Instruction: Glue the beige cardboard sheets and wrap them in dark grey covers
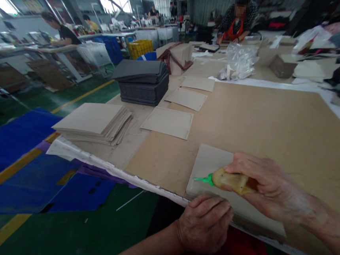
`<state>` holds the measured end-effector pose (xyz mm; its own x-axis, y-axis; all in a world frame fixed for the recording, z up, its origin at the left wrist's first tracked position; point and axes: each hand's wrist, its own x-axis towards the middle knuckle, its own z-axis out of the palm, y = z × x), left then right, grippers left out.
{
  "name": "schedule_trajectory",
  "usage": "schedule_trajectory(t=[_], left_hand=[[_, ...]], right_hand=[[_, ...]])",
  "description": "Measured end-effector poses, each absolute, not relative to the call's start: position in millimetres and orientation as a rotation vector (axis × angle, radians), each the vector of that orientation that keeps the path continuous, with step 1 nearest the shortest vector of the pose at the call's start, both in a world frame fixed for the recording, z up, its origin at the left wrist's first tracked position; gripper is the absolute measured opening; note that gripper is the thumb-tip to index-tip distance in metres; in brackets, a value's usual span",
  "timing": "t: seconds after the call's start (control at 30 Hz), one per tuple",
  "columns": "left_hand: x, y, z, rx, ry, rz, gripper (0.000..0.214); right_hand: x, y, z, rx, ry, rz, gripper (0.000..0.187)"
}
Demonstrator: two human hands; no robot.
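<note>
My right hand (pixel 264 187) is closed around a yellowish glue bottle (pixel 230 181) with a green nozzle that points left over a grey card sheet (pixel 208 162). This sheet lies at the table's near edge. Resting on the sheet's near edge, my left hand (pixel 205 224) has its fingers curled down and pressed onto it.
Three single grey sheets (pixel 168 122) lie in a row going away on the brown board (pixel 262 119). A stack of grey sheets (pixel 94 123) sits at the left, dark grey stacked pieces (pixel 142 81) behind it. A clear plastic bag (pixel 238 62) and another person (pixel 237 20) are at the far end.
</note>
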<state>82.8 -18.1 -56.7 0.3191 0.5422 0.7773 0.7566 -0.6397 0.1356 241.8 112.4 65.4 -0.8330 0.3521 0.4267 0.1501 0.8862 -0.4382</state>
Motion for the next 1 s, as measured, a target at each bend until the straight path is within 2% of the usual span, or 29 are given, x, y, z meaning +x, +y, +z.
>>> schedule_trajectory(t=[0.13,0.27,0.4,0.57,0.87,1.0], left_hand=[[83.3,-17.4,-57.3,-2.336,-1.181,-1.219,0.034],[83.5,-17.5,-58.5,-2.319,-1.182,-1.207,0.033],[83.8,-17.5,-58.9,-2.317,-1.173,-1.209,0.034],[84.4,-17.2,-59.7,-2.286,-1.162,-1.257,0.036],[84.0,-17.7,-60.3,-2.31,-1.171,-1.225,0.038],[84.6,-17.1,-60.1,-2.306,-1.17,-1.215,0.038]], right_hand=[[237.8,122.5,65.2,-0.468,-2.526,0.557,0.008],[236.1,127.4,65.5,-0.537,-2.511,0.607,0.015],[237.2,119.7,65.6,-0.467,-2.512,0.671,0.008],[238.6,106.7,67.0,-0.41,-2.58,0.782,0.014],[242.5,116.2,66.7,-0.471,-2.556,0.699,0.01],[239.6,130.0,67.1,-0.619,-2.515,0.585,0.015]])
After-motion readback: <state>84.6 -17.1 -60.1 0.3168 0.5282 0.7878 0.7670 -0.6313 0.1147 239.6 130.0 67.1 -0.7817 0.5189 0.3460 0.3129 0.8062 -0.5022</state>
